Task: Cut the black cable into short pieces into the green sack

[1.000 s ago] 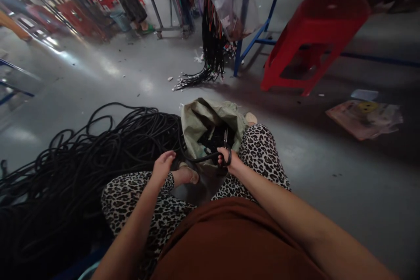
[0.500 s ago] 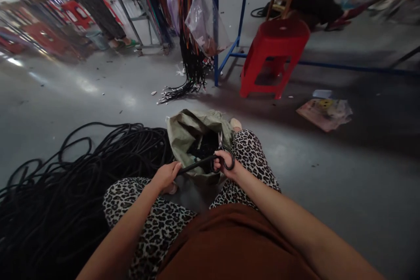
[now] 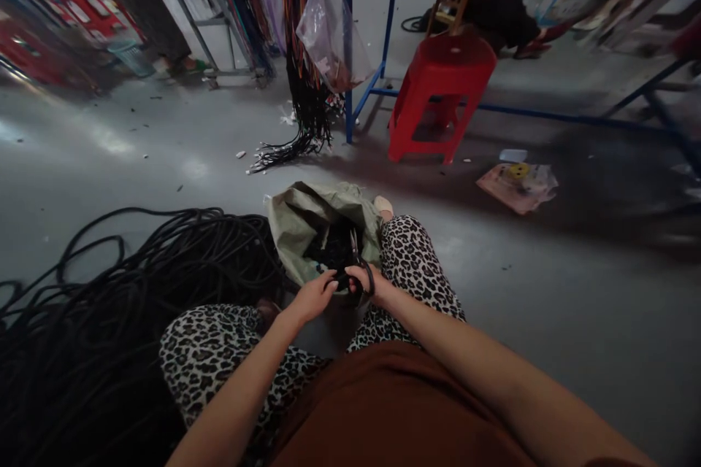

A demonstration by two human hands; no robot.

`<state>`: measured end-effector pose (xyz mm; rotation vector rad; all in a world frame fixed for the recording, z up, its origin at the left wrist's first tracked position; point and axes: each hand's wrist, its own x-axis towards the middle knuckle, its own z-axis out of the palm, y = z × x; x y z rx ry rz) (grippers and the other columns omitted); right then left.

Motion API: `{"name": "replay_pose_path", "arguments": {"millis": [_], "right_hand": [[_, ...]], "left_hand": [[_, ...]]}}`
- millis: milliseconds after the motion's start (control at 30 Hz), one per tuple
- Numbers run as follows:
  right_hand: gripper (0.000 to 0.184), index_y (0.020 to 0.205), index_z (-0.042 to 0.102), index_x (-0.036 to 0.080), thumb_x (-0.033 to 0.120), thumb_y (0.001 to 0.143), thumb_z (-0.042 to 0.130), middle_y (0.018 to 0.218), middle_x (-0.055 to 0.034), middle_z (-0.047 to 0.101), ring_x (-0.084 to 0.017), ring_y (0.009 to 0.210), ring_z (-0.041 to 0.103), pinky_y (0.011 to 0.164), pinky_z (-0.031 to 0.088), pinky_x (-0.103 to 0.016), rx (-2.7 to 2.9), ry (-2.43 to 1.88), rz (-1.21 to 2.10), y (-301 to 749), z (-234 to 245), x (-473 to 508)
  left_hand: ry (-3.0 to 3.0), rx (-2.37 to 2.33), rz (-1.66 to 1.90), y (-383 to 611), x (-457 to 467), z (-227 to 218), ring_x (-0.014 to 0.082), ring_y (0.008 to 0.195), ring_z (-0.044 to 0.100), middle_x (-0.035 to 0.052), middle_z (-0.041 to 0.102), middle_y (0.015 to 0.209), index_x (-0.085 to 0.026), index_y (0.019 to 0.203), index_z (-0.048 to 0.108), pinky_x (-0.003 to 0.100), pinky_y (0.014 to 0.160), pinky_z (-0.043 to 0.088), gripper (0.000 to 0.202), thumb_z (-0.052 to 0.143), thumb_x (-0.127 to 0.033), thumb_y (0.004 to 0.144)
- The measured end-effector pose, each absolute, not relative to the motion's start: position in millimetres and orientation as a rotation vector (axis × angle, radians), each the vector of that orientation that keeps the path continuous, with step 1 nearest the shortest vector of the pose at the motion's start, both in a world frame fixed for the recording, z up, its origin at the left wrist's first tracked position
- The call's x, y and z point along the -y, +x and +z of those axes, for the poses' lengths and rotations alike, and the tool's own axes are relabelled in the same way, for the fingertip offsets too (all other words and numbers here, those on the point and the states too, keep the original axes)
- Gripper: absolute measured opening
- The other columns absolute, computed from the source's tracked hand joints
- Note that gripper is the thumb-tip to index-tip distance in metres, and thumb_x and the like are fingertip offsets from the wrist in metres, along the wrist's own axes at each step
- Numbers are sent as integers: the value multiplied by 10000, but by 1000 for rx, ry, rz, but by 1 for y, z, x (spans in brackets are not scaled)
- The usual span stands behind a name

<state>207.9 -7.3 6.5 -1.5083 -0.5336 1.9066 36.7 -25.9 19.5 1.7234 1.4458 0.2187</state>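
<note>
My left hand (image 3: 318,295) is closed on a black cord (image 3: 342,282), a short stretch of which shows between my two hands. Close beside it, my right hand (image 3: 364,280) has the black-handled scissors (image 3: 355,248) hooked on it, blades pointing away from me and slightly apart. The right thumb and fingers also pinch the cord. Both hands are over the near rim of an open green woven sack (image 3: 290,222), which stands between my knees with dark pieces inside. To the left, a large tangled heap of black cord (image 3: 136,292) lies on the floor.
A red plastic stool (image 3: 443,95) stands ahead beside a blue-legged table (image 3: 348,58). Bundled cords (image 3: 307,95) and a clear plastic bag (image 3: 331,36) hang at the table's end. Printed plastic packaging (image 3: 518,186) lies on the floor at right. Other people are partly visible behind.
My left hand has slid along the cord toward my right hand, so the gap between them is much shorter. The scissors stay in my right hand. The view has shifted slightly.
</note>
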Motion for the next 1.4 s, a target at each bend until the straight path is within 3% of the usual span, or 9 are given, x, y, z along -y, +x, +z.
{"name": "replay_pose_path", "arguments": {"millis": [233, 433, 733, 1100, 1400], "right_hand": [[267, 690, 525, 126, 355, 798, 610, 514, 33, 529, -61, 363, 494, 359, 389, -148, 572, -1434, 1943, 211, -1, 11], [356, 739, 518, 124, 460, 850, 563, 505, 31, 520, -76, 350, 495, 361, 429, -181, 560, -1598, 1990, 209, -3, 14], [408, 771, 560, 115, 512, 861, 531, 528, 15, 554, -79, 377, 525, 344, 381, -156, 1083, -1796, 1936, 203, -24, 24], [378, 750, 574, 117, 467, 883, 523, 559, 6, 560, -76, 408, 521, 398, 383, -162, 1253, -1840, 1918, 202, -20, 22], [397, 770, 592, 114, 486, 882, 510, 572, -8, 563, -92, 434, 529, 429, 413, -177, 1394, -1903, 1923, 203, -20, 20]], "left_hand": [[1745, -1434, 252, 16, 22, 17, 214, 976, 619, 73, 687, 1042, -187, 1055, 656, 320, 886, 456, 350, 429, -364, 857], [1600, -1666, 405, -5, 19, -3, 226, 934, 631, 65, 704, 914, -173, 1021, 667, 321, 836, 480, 352, 470, -391, 827], [1552, -1669, 464, 0, 17, -13, 192, 969, 632, 67, 693, 1035, -158, 1138, 627, 323, 913, 479, 363, 477, -283, 832], [1617, -1640, 400, -1, 15, -21, 205, 1125, 572, 64, 641, 1178, -174, 1150, 631, 337, 998, 434, 356, 498, -263, 831], [1667, -1636, 298, -2, 14, -20, 194, 1133, 565, 53, 642, 1178, -170, 1163, 623, 314, 1004, 425, 364, 474, -250, 840]]}}
